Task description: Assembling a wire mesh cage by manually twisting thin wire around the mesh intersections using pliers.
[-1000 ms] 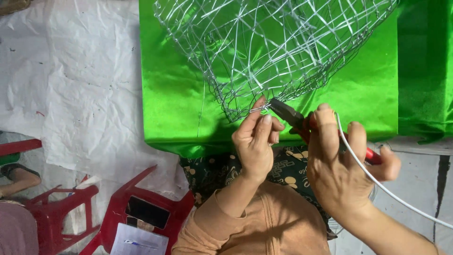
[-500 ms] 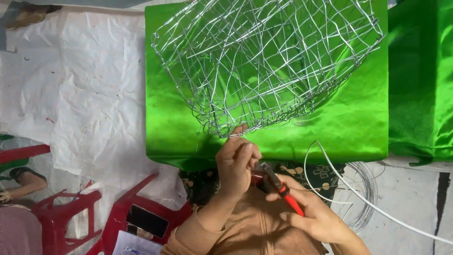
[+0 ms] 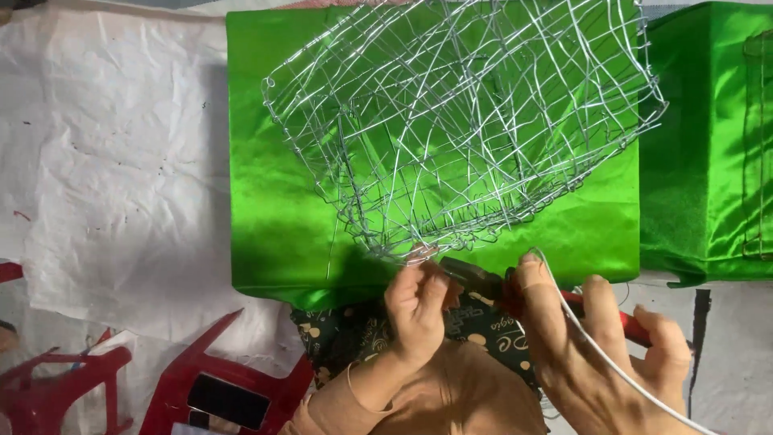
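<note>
Your left hand [image 3: 415, 310] pinches the lower edge of the wire basket [image 3: 459, 129], which hangs over the green cloth [image 3: 274, 201]. Your right hand [image 3: 596, 346] is clenched around red-handled pliers [image 3: 483, 282], their tip at the same edge, with a loose wire [image 3: 596, 346] crossing your fingers [image 3: 535, 294].

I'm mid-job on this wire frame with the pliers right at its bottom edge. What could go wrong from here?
1. The left hand pinches the wire frame right beside the pliers; a slip could nip a fingertip.
2. The loose wire runs across the right hand and could snag or spring back.
3. Sharp frame ends sit close to the shiny green cloth and could tear it.
</note>
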